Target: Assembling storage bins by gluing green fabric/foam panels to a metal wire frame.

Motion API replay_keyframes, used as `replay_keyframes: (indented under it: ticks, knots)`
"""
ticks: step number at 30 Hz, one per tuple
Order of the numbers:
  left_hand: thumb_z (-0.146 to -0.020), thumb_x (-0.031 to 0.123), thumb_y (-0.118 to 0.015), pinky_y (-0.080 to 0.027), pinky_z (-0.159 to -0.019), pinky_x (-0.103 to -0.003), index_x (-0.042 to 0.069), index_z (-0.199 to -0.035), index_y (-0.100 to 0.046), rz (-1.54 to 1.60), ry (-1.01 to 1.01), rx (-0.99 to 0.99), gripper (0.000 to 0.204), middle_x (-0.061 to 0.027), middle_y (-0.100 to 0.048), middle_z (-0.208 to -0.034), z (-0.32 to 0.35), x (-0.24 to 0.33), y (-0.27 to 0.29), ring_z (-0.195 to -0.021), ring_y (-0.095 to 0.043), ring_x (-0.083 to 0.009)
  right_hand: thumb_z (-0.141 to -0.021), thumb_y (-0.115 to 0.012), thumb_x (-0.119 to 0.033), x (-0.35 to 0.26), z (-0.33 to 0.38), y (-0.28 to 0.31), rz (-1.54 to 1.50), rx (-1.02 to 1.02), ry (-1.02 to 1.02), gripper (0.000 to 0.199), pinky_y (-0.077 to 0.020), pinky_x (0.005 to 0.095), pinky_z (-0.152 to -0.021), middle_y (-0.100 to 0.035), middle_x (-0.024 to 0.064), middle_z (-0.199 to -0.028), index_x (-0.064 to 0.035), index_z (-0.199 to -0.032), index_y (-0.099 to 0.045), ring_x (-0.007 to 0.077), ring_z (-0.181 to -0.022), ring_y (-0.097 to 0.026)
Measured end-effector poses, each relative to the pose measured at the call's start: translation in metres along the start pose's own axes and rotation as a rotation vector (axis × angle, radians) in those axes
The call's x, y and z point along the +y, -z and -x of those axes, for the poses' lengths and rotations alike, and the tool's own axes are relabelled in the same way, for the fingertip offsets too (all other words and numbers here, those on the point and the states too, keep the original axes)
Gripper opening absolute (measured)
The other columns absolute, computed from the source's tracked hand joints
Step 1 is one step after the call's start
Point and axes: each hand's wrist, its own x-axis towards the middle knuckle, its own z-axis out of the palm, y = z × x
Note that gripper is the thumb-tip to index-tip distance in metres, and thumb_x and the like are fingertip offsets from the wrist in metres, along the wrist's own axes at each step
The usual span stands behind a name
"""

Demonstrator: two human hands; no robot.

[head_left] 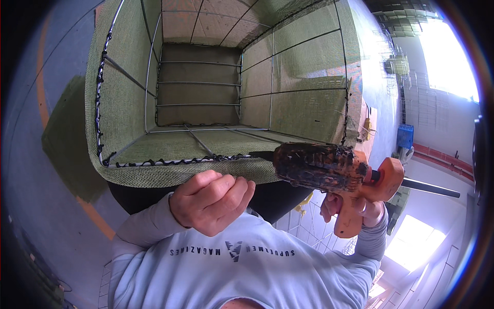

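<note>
A large box-shaped basket has a wire frame (206, 82) lined with green woven fabric (149, 176). Its opening faces me, and a line of black glue (190, 158) runs along the rim wire. Against the near edge, my left hand (212, 202) is closed with fingertips pinching the loose fabric flap. My right hand (373, 212) grips an orange glue gun (352, 219) by its handle. Dark residue coats the gun's barrel, and its front end is at the near rim, right of my left hand. From its back sticks a dark glue stick (431, 187). The gun covers the near right corner.
At left, more green fabric (72, 139) lies on the grey floor beside an orange floor line (95, 216). On the right are a blue crate (405, 136), wire grids (424, 98) and stacked green pieces (401, 18). A wire frame (309, 226) stands behind my right arm.
</note>
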Motion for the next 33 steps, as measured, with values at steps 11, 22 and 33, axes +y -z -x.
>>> replay_keyframes:
  ticks: [11, 22, 33]
  knots:
    - [-0.075, 0.009, -0.076, -0.046, -0.07, -0.028, 0.009, -0.09, -0.075, 0.001, 0.004, -0.027, 0.015, -0.0006, -0.064, -0.095, 0.004, 0.003, 0.001, -0.084, -0.056, -0.0145, -0.084, -0.069, -0.049, 0.005, 0.01, 0.007, -0.005, -0.04, 0.012, 0.062, -0.0513, 0.0392, -0.063, -0.055, 0.0124, -0.087, 0.0042, -0.111, -0.053, 0.0263, -0.073, -0.062]
    - [-0.073, 0.012, -0.073, -0.044, -0.066, -0.025, 0.01, -0.089, -0.075, 0.043, -0.015, -0.048, 0.015, 0.0017, -0.064, -0.09, 0.003, 0.002, 0.004, -0.083, -0.055, -0.0125, -0.075, -0.076, -0.036, -0.017, -0.02, 0.008, -0.074, -0.059, -0.041, 0.067, -0.0495, 0.0316, -0.063, -0.063, 0.0151, -0.083, 0.0127, -0.115, -0.052, 0.0228, -0.071, -0.063]
    - [-0.064, 0.017, -0.072, -0.044, -0.065, -0.021, 0.016, -0.08, -0.076, 0.031, 0.098, 0.086, 0.017, 0.007, -0.067, -0.083, 0.01, 0.011, -0.008, -0.08, -0.055, -0.0074, -0.083, -0.072, -0.046, -0.042, -0.057, 0.015, -0.009, -0.202, -0.197, 0.069, -0.0521, 0.0397, -0.062, -0.054, 0.0133, -0.085, 0.0055, -0.121, -0.047, 0.024, -0.073, -0.057]
